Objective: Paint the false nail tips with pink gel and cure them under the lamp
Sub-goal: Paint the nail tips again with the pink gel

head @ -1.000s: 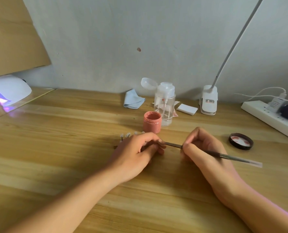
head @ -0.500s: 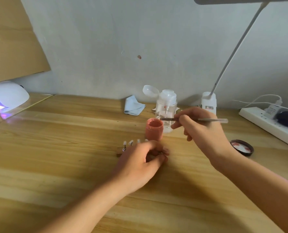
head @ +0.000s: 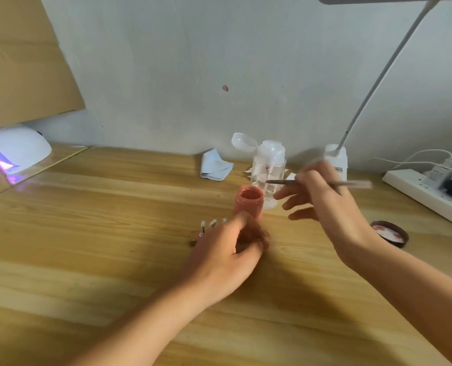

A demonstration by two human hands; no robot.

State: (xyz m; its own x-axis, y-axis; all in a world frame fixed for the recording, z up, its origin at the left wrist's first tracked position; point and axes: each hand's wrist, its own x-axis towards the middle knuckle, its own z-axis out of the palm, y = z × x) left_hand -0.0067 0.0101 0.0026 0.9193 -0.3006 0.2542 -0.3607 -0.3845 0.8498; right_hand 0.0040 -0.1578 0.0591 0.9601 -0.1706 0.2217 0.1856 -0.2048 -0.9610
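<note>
- False nail tips [head: 213,223], clear and unpainted as far as can be made out, in a short row on small stalks mid-desk, just at 7 o'clock of the open pink gel jar [head: 249,203].
- Left hand [head: 227,250] at the row's 4 o'clock end, fingers curled round it, the grip itself hidden; probably steadying the tips for the brush.
- Jar kept touching-close to that hand, likely to shorten each trip for colour.
- Brush [head: 318,183] level above the desk [head: 87,233], bristle end near 1 o'clock of the jar mouth and not yet dipped.
- Right hand [head: 325,204], motion-blurred, pinching the brush between thumb and forefinger, remaining fingers loosely spread.
- Jar lid [head: 390,233] inside-up at 3 o'clock, well apart, smeared pink.
- Clear pump bottle [head: 268,170], cap flipped open, directly behind the jar; folded cloth [head: 215,165] at 11 o'clock.
- Curing lamp [head: 16,151] glowing violet at far 9 o'clock, apparently ready for the curing step.
</note>
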